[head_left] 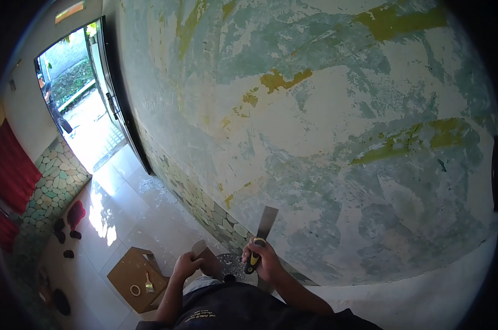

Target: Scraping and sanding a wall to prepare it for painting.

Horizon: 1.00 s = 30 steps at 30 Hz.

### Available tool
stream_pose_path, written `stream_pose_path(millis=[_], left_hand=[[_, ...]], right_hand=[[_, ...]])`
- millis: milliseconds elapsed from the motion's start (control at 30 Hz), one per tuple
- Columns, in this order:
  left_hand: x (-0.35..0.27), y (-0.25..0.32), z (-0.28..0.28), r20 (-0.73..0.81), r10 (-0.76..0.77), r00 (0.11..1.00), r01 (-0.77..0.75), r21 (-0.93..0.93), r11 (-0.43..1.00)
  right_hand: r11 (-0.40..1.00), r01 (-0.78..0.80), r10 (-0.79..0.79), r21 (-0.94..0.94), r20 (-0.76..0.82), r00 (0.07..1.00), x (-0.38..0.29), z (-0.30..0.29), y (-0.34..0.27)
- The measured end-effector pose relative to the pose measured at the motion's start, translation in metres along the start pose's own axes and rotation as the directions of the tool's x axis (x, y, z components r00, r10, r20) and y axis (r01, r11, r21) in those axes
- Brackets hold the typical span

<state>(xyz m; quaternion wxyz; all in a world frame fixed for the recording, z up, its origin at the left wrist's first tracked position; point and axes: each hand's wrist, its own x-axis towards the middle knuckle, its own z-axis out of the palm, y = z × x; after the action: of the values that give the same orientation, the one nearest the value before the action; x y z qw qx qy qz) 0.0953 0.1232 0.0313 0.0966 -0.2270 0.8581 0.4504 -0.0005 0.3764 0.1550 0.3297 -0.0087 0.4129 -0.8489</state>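
Note:
My right hand grips the black-and-yellow handle of a putty knife. Its broad metal blade points up in front of the lower wall; whether it touches cannot be told. Patches of pale filler, grey-green paint and yellow-olive cover the wall. Lower and to the left, my left hand is curled, with a thin pale piece at its fingers; its kind is unclear. A dark, speckled round surface shows between my hands, partly hidden by my body.
On a low brown table lie a paintbrush and a roll of tape. Debris litters the tiled floor near an open door. Outside stands a person. A red curtain hangs left; a pink object lies below.

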Motion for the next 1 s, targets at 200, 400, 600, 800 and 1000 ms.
stream_pose_path(millis=[200, 400, 600, 800, 1000], left_hand=[[-0.008, 0.001, -0.010, 0.053, 0.001, 0.999, 0.007, -0.163, 0.987], [0.003, 0.010, -0.020, 0.085, -0.023, 0.996, 0.048, -0.304, 0.951], [0.024, 0.021, -0.025, 0.097, 0.064, 0.993, -0.033, -0.294, 0.955], [0.047, 0.043, -0.022, 0.275, 0.207, 0.939, -0.119, -0.306, 0.945], [0.086, 0.054, -0.022, 0.443, 0.216, 0.870, -0.210, -0.062, 0.976]], right_hand=[[0.997, 0.046, -0.046, -0.062, 0.001, 0.999, 0.030, 0.031, -0.029], [0.996, 0.090, -0.091, -0.015, -0.113, 0.990, 0.044, 0.051, -0.020], [0.926, 0.377, -0.364, 0.010, -0.242, 0.900, 0.054, 0.067, -0.062], [0.881, 0.472, -0.465, 0.017, -0.146, 0.873, 0.046, 0.086, -0.096], [0.941, 0.324, -0.334, -0.094, -0.126, 0.934, 0.024, 0.068, -0.046]])
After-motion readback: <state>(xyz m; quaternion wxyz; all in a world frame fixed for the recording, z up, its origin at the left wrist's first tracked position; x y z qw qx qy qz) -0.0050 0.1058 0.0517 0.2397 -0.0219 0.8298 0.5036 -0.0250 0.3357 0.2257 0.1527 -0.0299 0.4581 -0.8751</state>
